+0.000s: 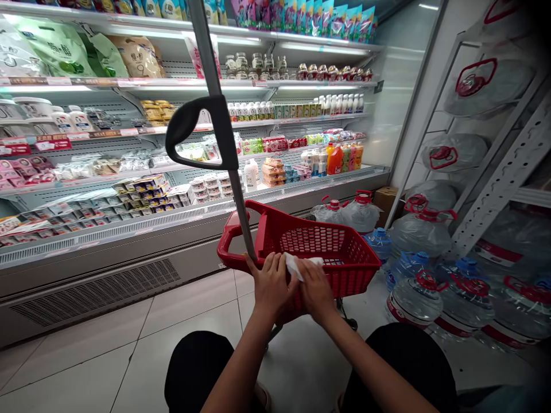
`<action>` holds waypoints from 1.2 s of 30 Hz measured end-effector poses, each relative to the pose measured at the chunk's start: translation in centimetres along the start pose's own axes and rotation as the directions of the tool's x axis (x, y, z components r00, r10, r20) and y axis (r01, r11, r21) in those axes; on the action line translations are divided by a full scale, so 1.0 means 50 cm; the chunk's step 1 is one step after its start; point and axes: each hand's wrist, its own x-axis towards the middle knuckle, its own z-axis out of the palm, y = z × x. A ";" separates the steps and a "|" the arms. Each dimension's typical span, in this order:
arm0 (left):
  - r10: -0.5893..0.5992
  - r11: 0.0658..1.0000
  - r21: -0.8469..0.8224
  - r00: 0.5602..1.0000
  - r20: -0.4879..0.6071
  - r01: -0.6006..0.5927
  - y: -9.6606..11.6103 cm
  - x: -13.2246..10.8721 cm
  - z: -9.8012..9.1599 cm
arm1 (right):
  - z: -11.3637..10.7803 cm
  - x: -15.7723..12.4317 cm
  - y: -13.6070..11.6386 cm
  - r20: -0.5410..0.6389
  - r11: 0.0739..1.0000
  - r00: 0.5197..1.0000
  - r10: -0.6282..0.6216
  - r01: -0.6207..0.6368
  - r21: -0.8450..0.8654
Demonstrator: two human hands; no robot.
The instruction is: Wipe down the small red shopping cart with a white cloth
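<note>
A small red shopping cart (360,261) stands before me, its basket walls pierced with holes. My left hand (271,287) is closed over the near rim of the basket, close to the base of the grey pole (241,201). Beside it, my right hand (317,292) presses a crumpled white tissue (294,265) against the same rim, fingers bent over it. Partway up the pole sits a black loop handle (226,132). The undersides of both hands are hidden.
An open refrigerated display (172,241) with shelves of packaged dairy and drinks runs behind the cart. Large water bottles (413,301) stand on the floor at right, by a white metal rack (495,155) with more bottles. My knees (198,367) flank my arms above the tiled floor (181,318).
</note>
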 end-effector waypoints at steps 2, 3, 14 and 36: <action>0.004 1.000 0.006 1.000 0.023 -0.004 0.012 -0.003 -0.006 | 0.019 0.024 -0.067 0.009 0.999 0.999 -0.038 0.038 0.027; 0.002 1.000 0.013 0.999 0.032 -0.003 0.016 -0.004 -0.010 | 0.025 0.033 -0.089 0.018 0.998 0.998 -0.059 0.059 0.032; 0.029 0.996 0.082 1.000 0.006 -0.029 0.012 -0.022 0.003 | -0.023 -0.024 0.098 -0.055 0.999 0.998 -0.006 0.003 -0.037; 0.022 0.994 0.107 0.999 0.027 -0.024 0.028 -0.035 0.032 | -0.021 -0.091 0.180 -0.082 0.990 0.997 0.000 -0.012 -0.143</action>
